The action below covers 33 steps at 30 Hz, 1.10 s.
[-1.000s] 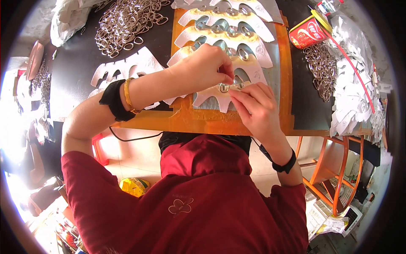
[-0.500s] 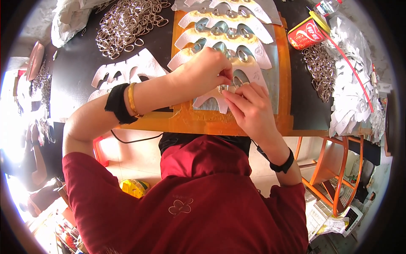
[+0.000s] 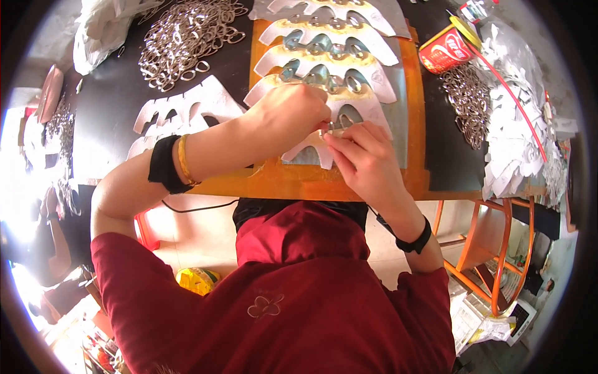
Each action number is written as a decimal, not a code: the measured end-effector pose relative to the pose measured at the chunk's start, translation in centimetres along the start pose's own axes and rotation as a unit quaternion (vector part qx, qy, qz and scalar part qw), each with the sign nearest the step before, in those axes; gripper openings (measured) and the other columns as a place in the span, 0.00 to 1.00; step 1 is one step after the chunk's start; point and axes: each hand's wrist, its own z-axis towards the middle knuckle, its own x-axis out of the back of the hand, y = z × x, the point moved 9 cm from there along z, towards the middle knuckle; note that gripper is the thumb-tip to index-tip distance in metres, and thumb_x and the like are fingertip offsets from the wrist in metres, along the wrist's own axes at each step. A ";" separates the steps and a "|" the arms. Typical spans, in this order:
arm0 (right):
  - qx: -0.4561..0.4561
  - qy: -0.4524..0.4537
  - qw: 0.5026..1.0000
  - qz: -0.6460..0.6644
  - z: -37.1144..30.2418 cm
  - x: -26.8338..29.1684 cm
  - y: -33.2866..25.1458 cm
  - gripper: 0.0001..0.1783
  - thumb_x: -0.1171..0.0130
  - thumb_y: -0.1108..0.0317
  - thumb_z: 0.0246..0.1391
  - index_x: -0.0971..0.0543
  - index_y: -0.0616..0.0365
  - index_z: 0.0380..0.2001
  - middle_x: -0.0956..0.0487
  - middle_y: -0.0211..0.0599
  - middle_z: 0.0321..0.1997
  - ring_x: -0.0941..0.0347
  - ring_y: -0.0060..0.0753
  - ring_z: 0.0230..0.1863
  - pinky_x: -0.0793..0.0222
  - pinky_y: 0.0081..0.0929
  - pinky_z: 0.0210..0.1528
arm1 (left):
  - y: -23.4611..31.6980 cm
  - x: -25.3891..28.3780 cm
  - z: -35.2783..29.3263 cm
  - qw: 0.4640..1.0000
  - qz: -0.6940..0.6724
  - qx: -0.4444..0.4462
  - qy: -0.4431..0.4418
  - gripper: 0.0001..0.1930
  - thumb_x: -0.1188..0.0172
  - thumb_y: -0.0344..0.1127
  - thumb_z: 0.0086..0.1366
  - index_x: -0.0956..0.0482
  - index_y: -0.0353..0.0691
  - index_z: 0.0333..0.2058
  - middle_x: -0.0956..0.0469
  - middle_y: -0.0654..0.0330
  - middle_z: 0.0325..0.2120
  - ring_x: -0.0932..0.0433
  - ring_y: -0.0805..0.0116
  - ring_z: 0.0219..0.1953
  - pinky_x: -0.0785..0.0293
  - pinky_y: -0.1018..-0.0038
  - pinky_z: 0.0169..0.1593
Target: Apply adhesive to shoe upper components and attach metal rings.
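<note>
A white cut-out piece [image 3: 306,148] with curved prongs lies nearest me on the board, partly under my hands. Between my fingertips shows a small shiny bit of a metal ring [image 3: 323,133]. My left hand [image 3: 289,112] reaches across from the left, its fingers pinched beside the ring; their tips are mostly hidden. Thumb and fingers of my right hand [image 3: 366,154] close on the ring from the other side. Another metal ring [image 3: 347,119] sits on the same piece just above my right fingers. Beyond it, similar white pieces [image 3: 383,87] with yellowish edges carry several metal rings.
Loose metal rings [image 3: 180,43] are heaped at the far left, more rings [image 3: 466,103] at the right. White cut pieces [image 3: 208,100] lie left of the board. A red can [image 3: 445,50] and white scraps [image 3: 511,143] stand right; an orange-framed chair [image 3: 498,262] is below.
My left hand has shifted slightly left and down, with its wrist lower. My right hand stays almost in place, still pinching. The whole view has tilted a little.
</note>
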 end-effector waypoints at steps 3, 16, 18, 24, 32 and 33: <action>0.005 -0.009 0.999 0.034 0.4 -0.5 -0.2 0.12 0.35 0.73 0.49 0.17 0.58 0.39 0.25 0.32 0.32 0.28 0.38 0.38 0.33 0.36 0.44 | -0.2 0.1 -0.3 1.000 0.015 0.001 -0.016 0.06 0.34 0.32 0.54 0.15 0.41 0.31 0.22 0.58 0.26 0.20 0.58 0.32 0.24 0.66 0.36; -0.024 0.082 0.995 0.043 -1.7 4.3 -0.5 0.16 0.36 0.81 0.48 0.16 0.58 0.42 0.28 0.32 0.25 0.31 0.36 0.30 0.35 0.33 0.35 | -15.6 11.5 -4.4 0.967 0.169 0.118 0.147 0.08 0.36 0.31 0.60 0.15 0.36 0.38 0.18 0.53 0.32 0.20 0.54 0.35 0.22 0.66 0.41; -0.007 0.076 0.996 0.039 -1.2 3.8 -1.3 0.15 0.36 0.81 0.48 0.16 0.58 0.42 0.28 0.32 0.25 0.31 0.36 0.30 0.35 0.33 0.35 | -16.3 10.6 -3.7 0.973 0.153 0.082 0.155 0.09 0.36 0.31 0.60 0.15 0.36 0.39 0.19 0.53 0.33 0.20 0.53 0.38 0.23 0.65 0.43; 0.008 0.047 0.998 0.050 -0.1 2.6 -3.4 0.15 0.36 0.80 0.46 0.16 0.58 0.41 0.28 0.31 0.26 0.30 0.37 0.30 0.34 0.33 0.36 | -17.4 9.2 -2.0 0.981 0.131 0.077 0.125 0.06 0.37 0.31 0.59 0.15 0.39 0.35 0.20 0.55 0.29 0.19 0.55 0.34 0.22 0.64 0.40; 0.066 -0.013 0.995 0.067 -0.3 -0.9 -6.6 0.16 0.34 0.75 0.46 0.18 0.57 0.42 0.27 0.31 0.33 0.29 0.35 0.35 0.32 0.33 0.38 | -2.3 4.9 -1.2 0.960 -0.237 0.138 -0.058 0.07 0.35 0.30 0.61 0.14 0.35 0.37 0.16 0.59 0.26 0.19 0.76 0.27 0.23 0.77 0.34; 0.061 -0.016 0.995 0.078 -0.1 -1.2 -6.8 0.16 0.34 0.77 0.46 0.17 0.57 0.41 0.27 0.31 0.32 0.29 0.36 0.34 0.32 0.33 0.38 | -1.9 4.3 -1.2 0.966 -0.235 0.101 -0.037 0.07 0.35 0.30 0.61 0.14 0.35 0.37 0.16 0.59 0.25 0.20 0.76 0.27 0.23 0.77 0.33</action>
